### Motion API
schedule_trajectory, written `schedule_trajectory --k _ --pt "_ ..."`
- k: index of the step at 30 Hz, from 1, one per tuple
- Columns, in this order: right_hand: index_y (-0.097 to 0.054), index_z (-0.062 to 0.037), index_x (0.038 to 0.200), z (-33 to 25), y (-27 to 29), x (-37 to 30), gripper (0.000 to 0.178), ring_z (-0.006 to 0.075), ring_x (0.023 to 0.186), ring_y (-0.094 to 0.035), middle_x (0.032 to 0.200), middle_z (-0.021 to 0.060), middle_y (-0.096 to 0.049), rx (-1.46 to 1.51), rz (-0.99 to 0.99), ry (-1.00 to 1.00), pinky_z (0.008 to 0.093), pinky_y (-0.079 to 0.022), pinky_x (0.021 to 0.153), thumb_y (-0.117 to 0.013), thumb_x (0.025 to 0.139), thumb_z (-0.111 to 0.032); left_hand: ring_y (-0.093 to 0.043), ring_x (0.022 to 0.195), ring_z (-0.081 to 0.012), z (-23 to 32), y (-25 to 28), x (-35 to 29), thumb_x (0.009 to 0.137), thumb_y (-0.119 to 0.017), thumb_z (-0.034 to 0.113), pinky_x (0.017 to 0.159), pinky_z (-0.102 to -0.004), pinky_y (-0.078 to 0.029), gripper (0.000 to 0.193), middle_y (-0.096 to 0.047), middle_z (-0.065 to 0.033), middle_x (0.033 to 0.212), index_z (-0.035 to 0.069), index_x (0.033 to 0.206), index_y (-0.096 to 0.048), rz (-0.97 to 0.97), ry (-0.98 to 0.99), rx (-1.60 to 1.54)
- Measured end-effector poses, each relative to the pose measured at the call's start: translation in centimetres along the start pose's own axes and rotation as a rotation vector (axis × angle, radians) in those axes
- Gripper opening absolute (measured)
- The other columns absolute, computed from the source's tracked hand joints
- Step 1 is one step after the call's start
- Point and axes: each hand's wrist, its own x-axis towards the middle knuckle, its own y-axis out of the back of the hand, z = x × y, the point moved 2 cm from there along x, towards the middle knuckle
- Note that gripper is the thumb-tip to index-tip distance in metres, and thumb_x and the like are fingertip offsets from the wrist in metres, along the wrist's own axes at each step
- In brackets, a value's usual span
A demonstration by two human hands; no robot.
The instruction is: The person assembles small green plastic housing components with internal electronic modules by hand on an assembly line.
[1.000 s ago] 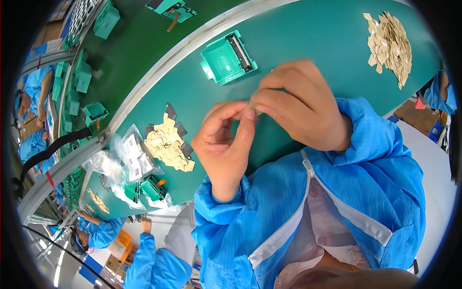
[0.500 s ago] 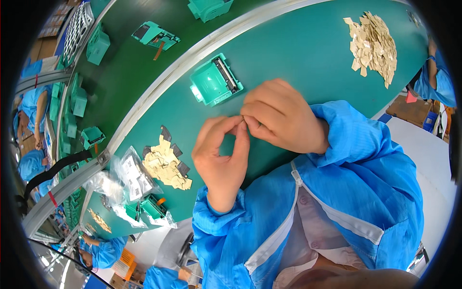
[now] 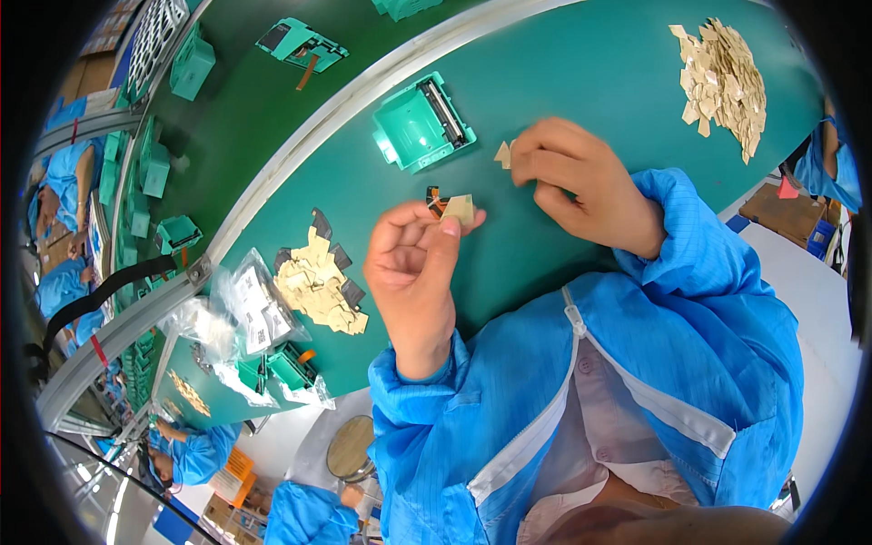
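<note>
My left hand (image 3: 418,272) pinches a small flat piece with a beige face (image 3: 460,210) between thumb and fingers. A dark part with orange marks (image 3: 436,201) sticks out beside it. Higher and to the right, my right hand (image 3: 581,186) has its fingers curled together. A small beige scrap (image 3: 503,155) shows at its fingertips and appears to be held there. Just beyond both hands lies an open teal plastic housing (image 3: 413,132) with a black and silver bar (image 3: 443,113) along its right side.
Beige scraps are heaped at the far right (image 3: 722,86). Beige and black pieces (image 3: 318,282) lie at left, beside clear plastic bags (image 3: 259,304). A pale rail (image 3: 341,95) divides the table from a green surface bearing teal housings (image 3: 302,45). Co-workers in blue sit at left.
My hands have come apart; the right moved up and right with a beige scrap at its fingertips. The left hand's piece now shows its beige face. The view has shifted slightly.
</note>
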Motion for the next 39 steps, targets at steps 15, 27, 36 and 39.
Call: schedule_trajectory --k 15,27,36,39 --pt "-0.064 -0.0002 0.106 -1.7 -1.1 0.4 0.011 0.0169 0.083 -0.057 0.093 0.0082 -0.062 0.584 -0.020 -0.309 0.0295 -0.047 0.077 -0.058 0.097 -0.005 -0.062 0.089 -0.0138 -1.1 -1.7 -0.1 0.095 -0.062 0.002 0.084 -0.0279 -0.049 0.014 -0.067 -0.0070 0.101 0.002 0.110 -0.061 -0.051 0.115 -0.152" --pt "-0.067 -0.0044 0.103 -3.0 -0.7 0.2 0.024 0.0290 0.087 -0.061 0.098 0.0111 -0.063 0.003 0.160 -0.021 0.0359 -0.049 0.076 -0.069 0.080 0.002 -0.063 0.088 -0.0132 -2.1 -1.7 0.4 0.096 -0.063 0.002 0.081 -0.0270 -0.051 0.014 -0.067 -0.0075 0.096 0.001 0.109 -0.062 0.114 0.015 -0.152" --pt "-0.063 -0.0053 0.095 -2.5 -2.2 -0.1 0.016 0.0283 0.082 -0.061 0.091 0.0082 -0.062 0.031 0.231 -0.062 0.0397 -0.047 0.071 -0.071 0.081 -0.008 -0.064 0.090 -0.0148 -2.4 -2.6 0.1 0.096 -0.062 0.001 0.084 -0.0288 -0.053 0.014 -0.067 -0.0093 0.101 0.000 0.110 -0.060 0.131 -0.072 -0.036" --pt "-0.063 -0.0049 0.093 -2.4 -2.1 -0.1 0.015 0.0288 0.079 -0.061 0.089 0.0083 -0.062 0.048 0.255 -0.066 0.0400 -0.048 0.069 -0.071 0.080 -0.007 -0.065 0.092 -0.0154 -2.4 -2.4 -0.1 0.095 -0.063 0.000 0.085 -0.0282 -0.053 0.015 -0.067 -0.0101 0.101 -0.001 0.109 -0.060 0.130 -0.128 0.110"
